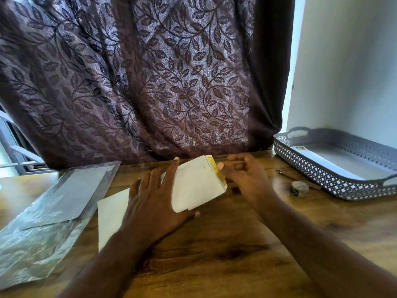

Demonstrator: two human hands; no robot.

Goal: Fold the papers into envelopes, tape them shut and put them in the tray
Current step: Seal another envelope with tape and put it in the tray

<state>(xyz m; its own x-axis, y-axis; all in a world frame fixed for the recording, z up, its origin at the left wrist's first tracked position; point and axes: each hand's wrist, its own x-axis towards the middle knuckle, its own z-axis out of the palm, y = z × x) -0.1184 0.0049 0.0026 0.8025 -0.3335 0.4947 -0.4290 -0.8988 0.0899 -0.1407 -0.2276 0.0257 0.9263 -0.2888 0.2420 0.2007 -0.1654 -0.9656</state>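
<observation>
A folded white paper envelope with a strip of yellow patterned tape along its right edge lies tilted in the middle of the wooden table. My left hand rests flat on its left part, fingers spread. My right hand touches the taped right edge with its thumb, fingers curled loosely. Under my left wrist lies a flat white sheet of paper. The grey perforated tray stands at the right and holds a white envelope. A small roll of tape sits in front of the tray.
A clear plastic sleeve with paper lies at the left of the table. A thin pen-like object lies beside the tray. A dark leaf-patterned curtain hangs right behind the table's back edge.
</observation>
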